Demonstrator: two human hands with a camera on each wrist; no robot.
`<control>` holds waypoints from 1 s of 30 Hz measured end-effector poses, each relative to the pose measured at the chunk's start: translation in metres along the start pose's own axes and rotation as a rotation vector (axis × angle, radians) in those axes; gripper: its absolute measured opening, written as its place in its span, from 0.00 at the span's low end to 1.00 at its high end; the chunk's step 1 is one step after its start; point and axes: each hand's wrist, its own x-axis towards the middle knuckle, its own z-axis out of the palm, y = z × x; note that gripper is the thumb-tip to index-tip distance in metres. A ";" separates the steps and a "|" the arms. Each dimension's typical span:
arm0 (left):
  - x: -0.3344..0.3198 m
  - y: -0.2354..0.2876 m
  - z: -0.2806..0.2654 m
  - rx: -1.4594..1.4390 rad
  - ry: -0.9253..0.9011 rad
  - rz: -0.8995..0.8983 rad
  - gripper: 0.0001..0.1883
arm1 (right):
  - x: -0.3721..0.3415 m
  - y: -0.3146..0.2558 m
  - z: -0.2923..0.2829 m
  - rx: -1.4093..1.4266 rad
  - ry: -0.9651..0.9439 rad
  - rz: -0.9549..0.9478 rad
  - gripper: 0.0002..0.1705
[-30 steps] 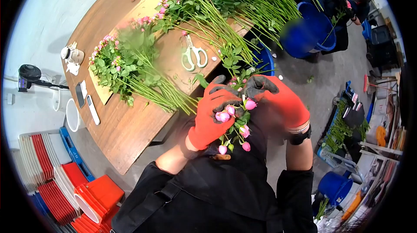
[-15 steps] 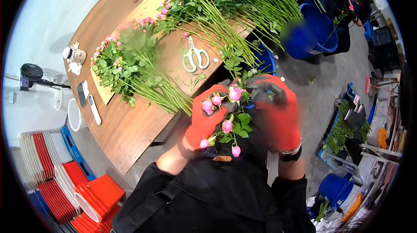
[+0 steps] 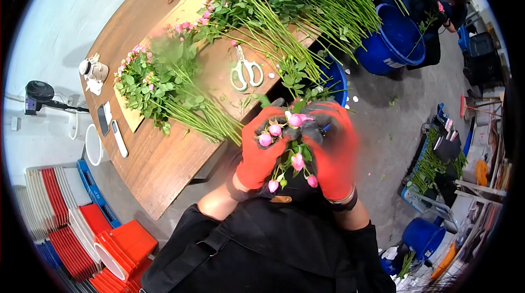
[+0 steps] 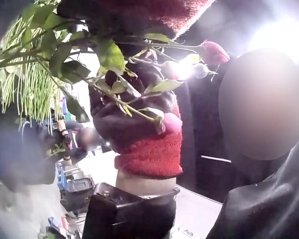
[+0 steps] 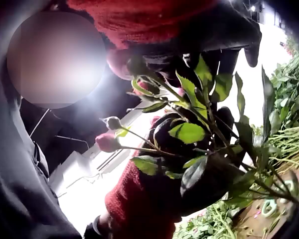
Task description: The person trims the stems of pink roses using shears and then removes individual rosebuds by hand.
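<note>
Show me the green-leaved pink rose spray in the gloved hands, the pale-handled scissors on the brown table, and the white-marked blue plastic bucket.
Pink rose spray [image 3: 297,162], head view: a lower bloom.
Scissors [image 3: 242,62], head view: where the handles meet.
Blue bucket [image 3: 376,55], head view: outer wall.

Close together, the left hand [image 3: 260,148] and right hand [image 3: 334,148] leave little room between them, with pink roses [image 3: 297,162] in the gap. Ahead, overhanging stems [image 3: 350,25] and a blue bucket [image 3: 340,82] obstruct; scissors [image 3: 240,60] lie between flower piles [image 3: 147,88]. Bare table [image 3: 158,173] to the left and floor [image 3: 377,145] to the right offer passage.
</note>
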 end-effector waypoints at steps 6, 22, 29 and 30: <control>0.003 0.004 -0.003 0.015 -0.058 -0.016 0.21 | 0.003 0.009 0.000 0.268 0.087 0.207 0.16; 0.009 -0.001 -0.005 -0.222 -0.252 -0.042 0.19 | 0.004 0.004 -0.004 0.500 -0.055 0.359 0.17; 0.010 -0.008 -0.005 -0.138 -0.224 0.049 0.20 | 0.006 0.011 -0.006 0.041 0.090 -0.081 0.19; 0.009 -0.006 -0.002 -0.118 -0.174 0.038 0.20 | 0.004 0.012 -0.010 -0.101 0.037 -0.203 0.19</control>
